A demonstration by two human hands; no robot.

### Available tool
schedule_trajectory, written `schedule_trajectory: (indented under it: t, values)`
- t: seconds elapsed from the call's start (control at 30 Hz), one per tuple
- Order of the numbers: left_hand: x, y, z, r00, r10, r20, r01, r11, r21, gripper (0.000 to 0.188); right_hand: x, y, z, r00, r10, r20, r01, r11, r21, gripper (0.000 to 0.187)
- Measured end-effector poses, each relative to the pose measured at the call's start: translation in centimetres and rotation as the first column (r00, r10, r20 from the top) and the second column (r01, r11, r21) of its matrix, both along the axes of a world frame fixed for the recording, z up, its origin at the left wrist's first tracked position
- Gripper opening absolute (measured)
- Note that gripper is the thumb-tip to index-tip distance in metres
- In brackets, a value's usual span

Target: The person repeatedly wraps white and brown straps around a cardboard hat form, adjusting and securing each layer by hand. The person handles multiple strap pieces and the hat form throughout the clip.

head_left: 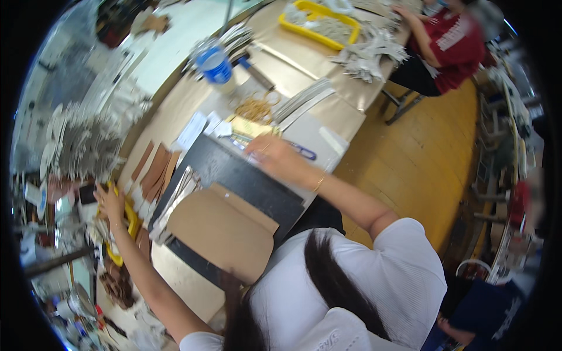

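At the left edge of the bench my left hand (110, 203) reaches out with its fingers apart, beside the rim of a yellow basket (132, 219). A small dark piece (88, 193) is near its fingertips. My right hand (281, 158) is closed over the far edge of a black board (234, 167); what its fingers hold, if anything, I cannot make out. Close beyond that hand are a yellow pad (252, 127) and a tool with a purple handle (303, 151). A tan rounded sheet (219, 231) lies on the board's near part, next to pale strips (178, 199).
Brown strips (157, 172) lie left of the board. Beyond it are rubber bands (255, 110), a blue-and-white cup (215, 65), a hammer (255, 73) and stacked grey strips (301, 102). A yellow tray (322, 23) stands farther off, near a person in a red shirt (451, 50).
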State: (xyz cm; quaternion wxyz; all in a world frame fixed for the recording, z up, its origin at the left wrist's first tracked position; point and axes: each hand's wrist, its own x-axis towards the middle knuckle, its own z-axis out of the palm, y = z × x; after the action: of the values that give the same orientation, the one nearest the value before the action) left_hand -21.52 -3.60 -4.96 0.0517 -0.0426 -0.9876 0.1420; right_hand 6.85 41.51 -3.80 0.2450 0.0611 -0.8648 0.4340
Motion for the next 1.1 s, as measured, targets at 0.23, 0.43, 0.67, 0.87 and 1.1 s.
schedule_trajectory:
  t: [0.23,0.43,0.67,0.87,1.1]
  values:
    - [8.4,-3.4,5.9,0.981,-0.153,-0.122,0.193,0.866,0.462,0.043,-0.1,10.4,-1.2,0.973,-0.198,0.118,0.127,0.887,0.444,0.017]
    - [18.8,-7.4,8.8,0.998,0.012,-0.057,0.03,0.736,0.676,0.038,-1.2,11.6,-0.8,0.963,-0.092,0.253,-0.069,0.823,0.564,0.031]
    - [24.7,-13.3,7.0,0.959,0.28,-0.049,-0.113,0.532,0.839,0.032,-0.9,12.8,-1.0,0.914,-0.032,0.405,-0.21,0.817,0.538,0.021]
    - [26.7,-16.6,0.8,0.855,0.48,0.195,-0.41,0.396,0.821,0.025,-1.3,12.5,-0.3,0.887,0.009,0.463,-0.272,0.82,0.504,0.024]
    - [26.6,-14.8,-2.7,0.811,0.539,0.226,-0.487,0.409,0.772,0.031,-1.1,13.2,-1.0,0.904,-0.005,0.428,-0.227,0.843,0.488,0.016]
